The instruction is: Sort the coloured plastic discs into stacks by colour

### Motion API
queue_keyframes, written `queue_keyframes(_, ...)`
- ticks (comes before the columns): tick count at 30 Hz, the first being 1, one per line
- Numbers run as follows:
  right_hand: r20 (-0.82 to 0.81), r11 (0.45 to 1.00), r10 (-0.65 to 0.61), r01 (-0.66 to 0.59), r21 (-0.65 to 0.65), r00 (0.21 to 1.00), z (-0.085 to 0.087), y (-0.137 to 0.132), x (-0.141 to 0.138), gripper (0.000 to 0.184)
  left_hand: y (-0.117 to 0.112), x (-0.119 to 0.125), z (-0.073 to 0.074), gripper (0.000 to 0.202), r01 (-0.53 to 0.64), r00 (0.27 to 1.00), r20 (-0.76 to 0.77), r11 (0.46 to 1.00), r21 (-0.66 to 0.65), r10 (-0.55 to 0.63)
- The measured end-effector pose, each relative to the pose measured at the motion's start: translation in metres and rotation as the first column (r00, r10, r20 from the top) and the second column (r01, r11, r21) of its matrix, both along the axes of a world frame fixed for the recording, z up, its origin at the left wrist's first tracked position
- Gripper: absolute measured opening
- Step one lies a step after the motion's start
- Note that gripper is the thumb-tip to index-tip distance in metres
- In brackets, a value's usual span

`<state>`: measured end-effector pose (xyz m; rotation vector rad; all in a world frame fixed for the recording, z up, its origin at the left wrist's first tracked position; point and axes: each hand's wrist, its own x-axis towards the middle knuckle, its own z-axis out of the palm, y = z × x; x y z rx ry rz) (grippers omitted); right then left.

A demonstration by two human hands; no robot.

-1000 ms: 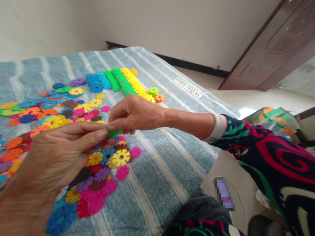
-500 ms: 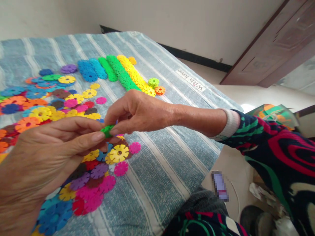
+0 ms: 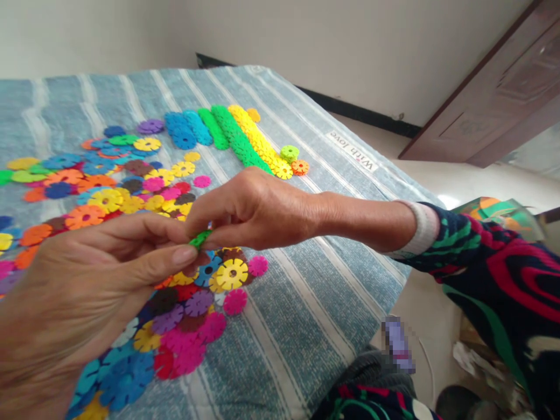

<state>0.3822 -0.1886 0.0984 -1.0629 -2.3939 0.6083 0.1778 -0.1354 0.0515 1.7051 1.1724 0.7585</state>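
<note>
My left hand (image 3: 87,291) and my right hand (image 3: 254,210) meet above a blue striped cloth (image 3: 306,303). Both pinch a small green plastic disc piece (image 3: 200,239) between thumb and fingers. Under and around them lie several loose snowflake discs in many colours, among them a yellow disc (image 3: 231,274) and a pink disc (image 3: 235,301) just below the hands. Farther back, discs lie in sorted rows: a blue row (image 3: 186,131), a green row (image 3: 236,140) and a yellow row (image 3: 262,146).
A light green disc (image 3: 289,153) and an orange disc (image 3: 300,167) lie at the end of the rows. The cloth's right edge drops to a pale floor (image 3: 437,175). A brown door (image 3: 494,105) stands at the back right.
Both hands keep pinching the green piece and work it between the fingertips. The view has shifted slightly, so the cloth and rows sit a little lower and to the right.
</note>
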Motion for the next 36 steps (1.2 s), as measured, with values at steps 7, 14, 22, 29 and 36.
queue_keyframes(7, -0.079, 0.997, 0.074, -0.072, 0.026, 0.994, 0.002, 0.006, -0.014, 0.02, -0.008, -0.012, 0.019, 0.02, 0.098, 0.991, 0.107, 0.976, -0.194, -0.078)
queue_keyframes(14, -0.013, 0.995, -0.043, 0.044, 0.092, 0.999, 0.0, 0.042, -0.006, 0.013, 0.018, -0.049, 0.028, 0.031, -0.015, 0.994, -0.112, 0.998, -0.06, 0.008)
queue_keyframes(22, 0.194, 0.823, -0.568, 0.544, 0.164, 0.8, 0.003, 0.143, 0.041, 0.015, 0.085, -0.142, 0.026, 0.032, -0.619, 0.62, -0.313, 0.694, 0.369, 0.719)
queue_keyframes(29, 0.567, 0.821, -0.507, 0.565, 0.086, 0.65, -0.006, 0.192, 0.033, 0.024, 0.104, -0.182, -0.003, 0.031, -0.669, 0.477, -0.454, 0.646, 0.368, 0.753)
queue_keyframes(36, 0.696, 0.818, -0.413, 0.576, 0.0, 0.587, -0.017, 0.203, 0.02, 0.02, 0.106, -0.185, -0.008, 0.047, -0.644, 0.42, -0.548, 0.663, 0.381, 0.723)
